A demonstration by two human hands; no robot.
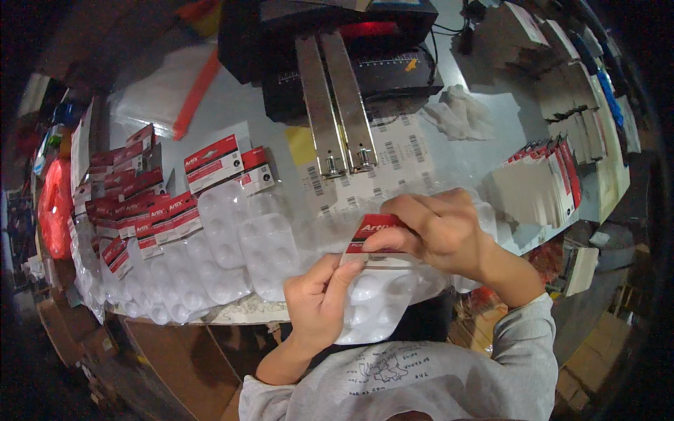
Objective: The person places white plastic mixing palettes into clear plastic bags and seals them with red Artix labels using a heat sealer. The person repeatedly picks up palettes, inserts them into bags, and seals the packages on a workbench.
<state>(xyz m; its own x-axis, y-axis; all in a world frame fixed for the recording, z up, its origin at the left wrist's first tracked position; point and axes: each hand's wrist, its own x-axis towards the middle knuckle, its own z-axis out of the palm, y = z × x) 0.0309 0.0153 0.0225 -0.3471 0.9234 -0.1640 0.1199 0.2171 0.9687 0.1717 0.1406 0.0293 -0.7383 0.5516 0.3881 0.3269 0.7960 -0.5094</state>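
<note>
A red and white header card (371, 243) is pinched between my two hands at the table's front edge. Below it hangs a white plastic paint palette (379, 305) with round wells. My left hand (317, 298) is closed on the card's lower left corner, thumb on top. My right hand (444, 235) has its fingers bent over the card's upper right part and covers much of it. A second piece of clear wrap and white palette (484, 217) lies partly hidden behind my right hand.
Packaged palettes (270, 245) with red header cards lie in overlapping rows on the left. A black machine (393, 74) with two metal rails (337, 105) juts toward me over barcode label sheets (397, 158). Header cards (537, 186) are stacked at right, near crumpled white material (460, 116).
</note>
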